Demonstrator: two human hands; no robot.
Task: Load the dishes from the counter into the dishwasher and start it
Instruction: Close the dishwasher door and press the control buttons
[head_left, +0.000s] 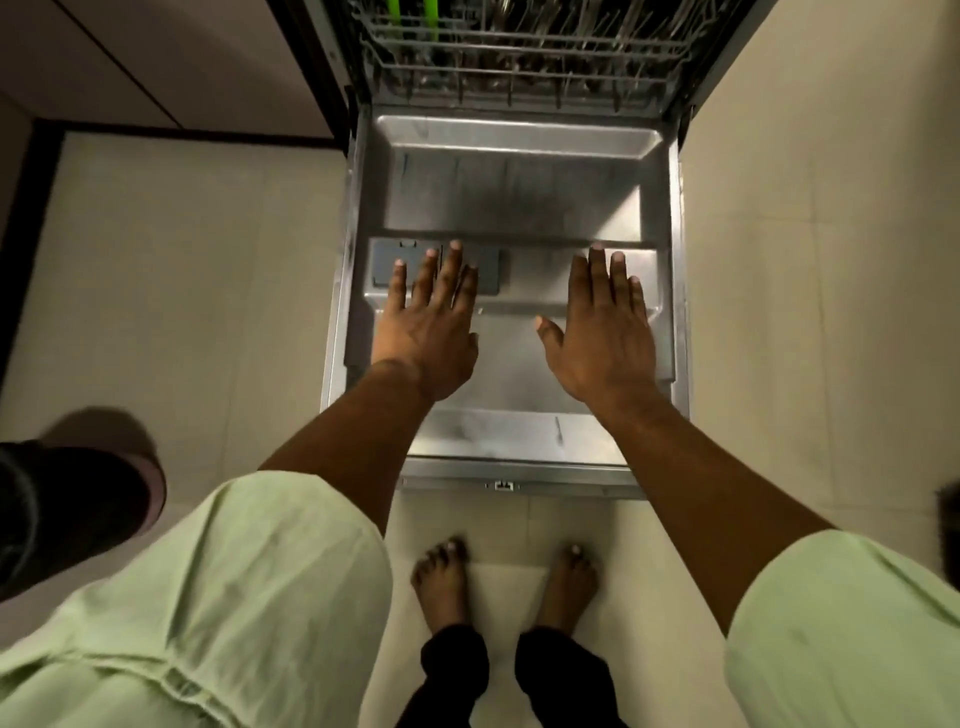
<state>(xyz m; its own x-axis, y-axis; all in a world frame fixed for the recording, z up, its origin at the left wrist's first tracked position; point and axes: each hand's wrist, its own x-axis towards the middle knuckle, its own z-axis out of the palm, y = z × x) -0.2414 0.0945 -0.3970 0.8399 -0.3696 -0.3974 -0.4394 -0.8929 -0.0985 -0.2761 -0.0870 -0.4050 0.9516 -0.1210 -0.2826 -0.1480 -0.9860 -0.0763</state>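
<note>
The dishwasher door (511, 197) lies folded down flat in front of me, its steel inner face up. My left hand (434, 322) hovers over the door's left side with straight, spread fingers, above the grey detergent compartment (488, 270). On the right side my right hand (605, 327) is spread the same way, palm down. Neither hand holds anything. Whether the palms touch the steel I cannot tell. At the top the lower wire rack (519, 57) shows metal cutlery and two green items (431, 18).
Pale tiled floor lies on both sides of the door. Cabinet fronts (156, 62) stand at the upper left. A dark rounded object (72, 509) sits on the floor at the left. My bare feet (504, 577) stand just before the door's front edge.
</note>
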